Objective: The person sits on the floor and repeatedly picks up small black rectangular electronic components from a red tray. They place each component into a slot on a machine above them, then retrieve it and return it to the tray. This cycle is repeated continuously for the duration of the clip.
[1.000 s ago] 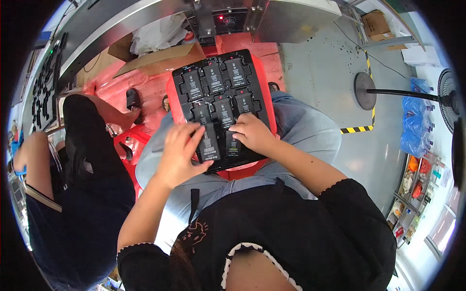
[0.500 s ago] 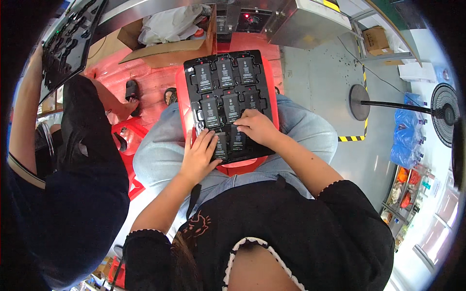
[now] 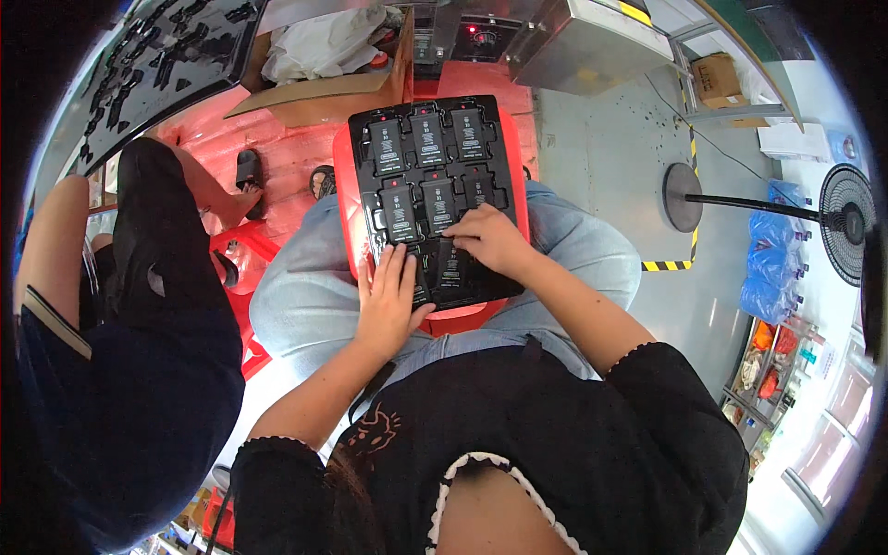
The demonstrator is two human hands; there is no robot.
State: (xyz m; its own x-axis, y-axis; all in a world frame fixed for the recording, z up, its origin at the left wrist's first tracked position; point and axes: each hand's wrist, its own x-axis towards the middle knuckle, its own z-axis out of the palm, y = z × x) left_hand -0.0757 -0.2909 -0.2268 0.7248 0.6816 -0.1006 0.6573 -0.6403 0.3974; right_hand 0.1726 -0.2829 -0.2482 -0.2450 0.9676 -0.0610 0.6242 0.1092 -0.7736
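A black moulded tray (image 3: 507, 166) holds several flat black batteries in separate recesses, and it rests on a red stool (image 3: 344, 176) between my knees. My left hand (image 3: 388, 301) lies over the tray's lower left corner. Its fingers are stretched out over a battery there and hide most of it. Bent inward, the fingers of my right hand (image 3: 488, 239) are pressed together at the lower end of the middle battery (image 3: 437, 205), just above the bottom-row battery (image 3: 450, 262). Whatever sits between those fingertips is too small to make out.
At the left a co-worker sits close by, beside a large black panel (image 3: 166, 69) carrying dark parts. A cardboard box (image 3: 319, 100) with white plastic bags stands beyond the stool. To the right are a fan (image 3: 846, 222) and blue-wrapped bottles (image 3: 772, 245).
My left hand has slid slightly and now covers more of the lower left battery. My right hand has barely shifted. The co-worker's arm has lowered, and the black panel has swung farther into view.
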